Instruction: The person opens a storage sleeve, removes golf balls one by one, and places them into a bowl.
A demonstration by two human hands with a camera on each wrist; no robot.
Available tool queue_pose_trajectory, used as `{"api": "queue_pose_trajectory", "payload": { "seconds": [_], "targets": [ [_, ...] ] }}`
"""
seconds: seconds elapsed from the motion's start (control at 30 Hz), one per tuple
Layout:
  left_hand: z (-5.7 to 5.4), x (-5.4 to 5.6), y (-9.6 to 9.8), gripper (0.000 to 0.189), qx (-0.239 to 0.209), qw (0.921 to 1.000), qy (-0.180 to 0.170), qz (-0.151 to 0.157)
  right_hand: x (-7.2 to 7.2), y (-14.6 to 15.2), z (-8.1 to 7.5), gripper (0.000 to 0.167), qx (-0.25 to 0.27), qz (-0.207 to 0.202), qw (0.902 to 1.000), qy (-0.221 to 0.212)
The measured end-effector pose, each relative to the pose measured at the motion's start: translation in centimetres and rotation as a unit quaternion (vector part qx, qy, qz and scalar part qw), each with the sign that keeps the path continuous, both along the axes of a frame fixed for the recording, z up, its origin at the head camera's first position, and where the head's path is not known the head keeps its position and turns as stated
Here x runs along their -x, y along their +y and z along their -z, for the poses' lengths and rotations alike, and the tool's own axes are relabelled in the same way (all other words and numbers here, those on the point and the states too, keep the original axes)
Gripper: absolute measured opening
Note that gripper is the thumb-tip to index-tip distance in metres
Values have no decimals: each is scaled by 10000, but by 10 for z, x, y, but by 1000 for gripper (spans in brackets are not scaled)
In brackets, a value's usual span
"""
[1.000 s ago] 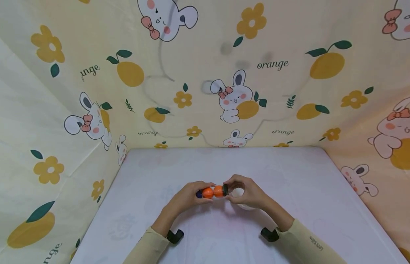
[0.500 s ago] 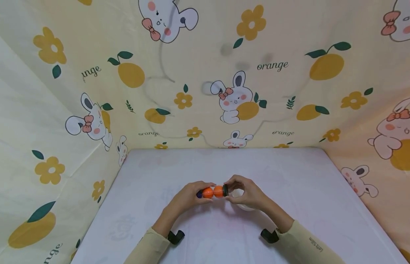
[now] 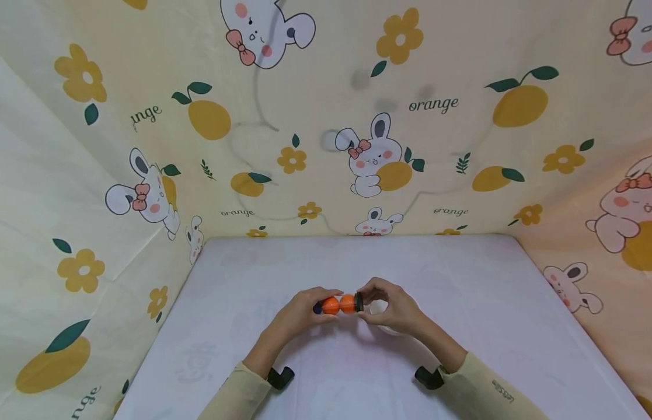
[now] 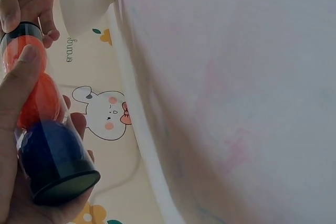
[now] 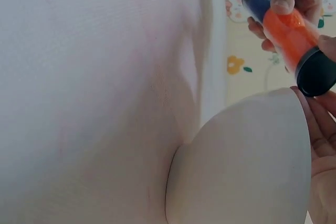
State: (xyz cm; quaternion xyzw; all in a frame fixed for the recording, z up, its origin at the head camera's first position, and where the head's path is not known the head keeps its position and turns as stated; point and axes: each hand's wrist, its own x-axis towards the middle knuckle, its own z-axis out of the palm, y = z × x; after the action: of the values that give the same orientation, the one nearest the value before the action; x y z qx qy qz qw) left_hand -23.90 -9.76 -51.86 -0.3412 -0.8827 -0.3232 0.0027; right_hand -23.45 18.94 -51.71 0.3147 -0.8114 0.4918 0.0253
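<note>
A clear tube of balls (image 3: 348,303) lies sideways between my hands above the table. Two orange balls (image 4: 39,98) and a dark blue ball (image 4: 50,148) show through its wall. My left hand (image 3: 300,310) grips the tube around the blue end, thumb along the side. At the other end, my right hand (image 3: 401,308) pinches the black cap (image 5: 316,72) between thumb and fingers; the cap sits on the tube. Just under the right hand stands a white bowl (image 5: 247,156), mostly hidden behind that hand in the head view.
The white-covered table (image 3: 241,268) stretches out around both hands. A patterned cloth (image 3: 315,105) with rabbits and oranges hangs behind it and at both sides. Black wrist mounts are strapped near each sleeve (image 3: 239,394).
</note>
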Motion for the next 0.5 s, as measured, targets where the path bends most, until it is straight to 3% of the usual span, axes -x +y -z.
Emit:
{"api": "queue_pose_trajectory", "payload": {
  "seconds": [0.3, 0.5],
  "targets": [
    [2, 1, -1, 56, -333, 9982, 153, 466, 2, 5, -3, 43, -49, -477, 9988, 2],
    [4, 1, -1, 57, -343, 9984, 181, 409, 4, 5, 0, 41, 22, -525, 9986, 18]
  ]
}}
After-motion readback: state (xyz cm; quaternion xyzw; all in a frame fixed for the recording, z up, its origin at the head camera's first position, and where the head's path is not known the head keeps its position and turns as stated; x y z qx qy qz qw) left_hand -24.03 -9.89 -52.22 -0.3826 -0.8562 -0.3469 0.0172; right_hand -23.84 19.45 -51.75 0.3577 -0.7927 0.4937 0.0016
